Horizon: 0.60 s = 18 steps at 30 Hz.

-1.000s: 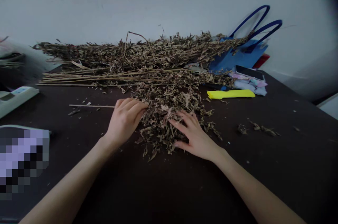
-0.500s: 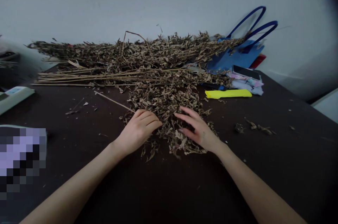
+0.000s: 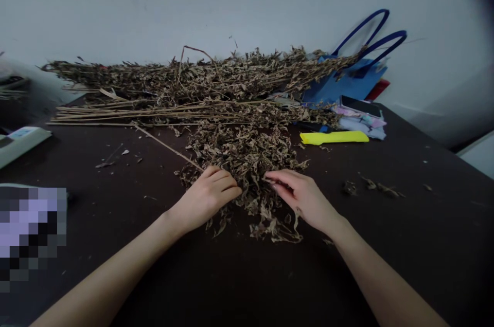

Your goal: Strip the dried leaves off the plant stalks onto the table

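Pale wall [image 3: 193,3] behind, dark table [image 3: 424,244] in front, and on it sits a heap of dry crumpled leaves [image 3: 247,147]. From where I stand, the person's left hand [image 3: 208,191] is curled around a thin stem [image 3: 170,148] slanting out beyond the heap's left side. The right hand [image 3: 309,196] is at the heap's right edge, fingertips drawn close together; I can't tell whether they pinch a leaf. Behind the heap lie dry stalks [image 3: 216,77]; to its right, a yellow strip [image 3: 335,137] and, farther back, a blue bag [image 3: 335,86].
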{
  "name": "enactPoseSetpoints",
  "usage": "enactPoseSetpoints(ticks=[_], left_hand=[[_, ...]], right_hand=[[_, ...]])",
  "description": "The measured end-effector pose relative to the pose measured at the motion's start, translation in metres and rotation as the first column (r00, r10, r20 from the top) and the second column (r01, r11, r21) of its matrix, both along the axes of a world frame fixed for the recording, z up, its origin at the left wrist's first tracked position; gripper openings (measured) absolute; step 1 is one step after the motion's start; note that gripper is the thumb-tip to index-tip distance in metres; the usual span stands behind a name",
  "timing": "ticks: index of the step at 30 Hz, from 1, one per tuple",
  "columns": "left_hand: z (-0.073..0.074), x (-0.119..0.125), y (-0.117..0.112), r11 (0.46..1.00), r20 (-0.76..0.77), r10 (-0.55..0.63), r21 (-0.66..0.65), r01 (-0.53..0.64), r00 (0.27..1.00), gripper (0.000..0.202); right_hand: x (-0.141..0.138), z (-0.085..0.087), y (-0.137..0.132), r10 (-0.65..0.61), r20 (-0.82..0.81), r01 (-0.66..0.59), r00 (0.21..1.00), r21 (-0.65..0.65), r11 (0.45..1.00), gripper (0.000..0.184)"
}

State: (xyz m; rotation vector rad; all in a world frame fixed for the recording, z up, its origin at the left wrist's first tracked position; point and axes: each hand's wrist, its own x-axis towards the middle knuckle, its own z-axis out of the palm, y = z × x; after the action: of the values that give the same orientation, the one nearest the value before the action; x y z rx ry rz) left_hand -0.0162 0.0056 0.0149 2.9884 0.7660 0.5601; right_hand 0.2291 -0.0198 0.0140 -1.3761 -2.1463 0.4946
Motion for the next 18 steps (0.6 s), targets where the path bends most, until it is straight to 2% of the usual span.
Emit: enactPoseSetpoints(ticks=[2, 6, 8, 11, 18], left_hand=[[0.000, 0.001, -0.001, 1.000, -0.002, -0.003, 0.003, 0.003, 1.000, 0.024], [0.001, 0.001, -0.002, 1.000, -0.016, -0.007, 0.008, 0.007, 1.000, 0.025], [0.001, 0.001, -0.002, 1.000, -0.027, -0.013, 0.007, 0.013, 1.000, 0.025], [0.002, 0.002, -0.003, 1.000, -0.041, -0.021, 0.005, 0.021, 0.999, 0.026], [0.000, 0.005, -0.005, 1.000, -0.058, 0.006, 0.002, -0.006, 0.998, 0.025]], right_hand=[[0.001, 0.001, 0.000, -0.011, -0.003, 0.011, 1.000, -0.015, 1.000, 0.030], [-0.002, 0.011, -0.006, -0.073, -0.020, 0.073, 0.997, -0.024, 0.997, 0.024], [-0.005, 0.015, -0.010, 0.009, 0.007, -0.008, 1.000, -0.131, 0.991, 0.026], [-0.011, 0.015, -0.015, 0.151, 0.043, -0.133, 0.988, -0.280, 0.951, 0.021], [-0.017, 0.003, -0.014, 0.193, 0.103, -0.153, 0.976, -0.309, 0.939, 0.008]])
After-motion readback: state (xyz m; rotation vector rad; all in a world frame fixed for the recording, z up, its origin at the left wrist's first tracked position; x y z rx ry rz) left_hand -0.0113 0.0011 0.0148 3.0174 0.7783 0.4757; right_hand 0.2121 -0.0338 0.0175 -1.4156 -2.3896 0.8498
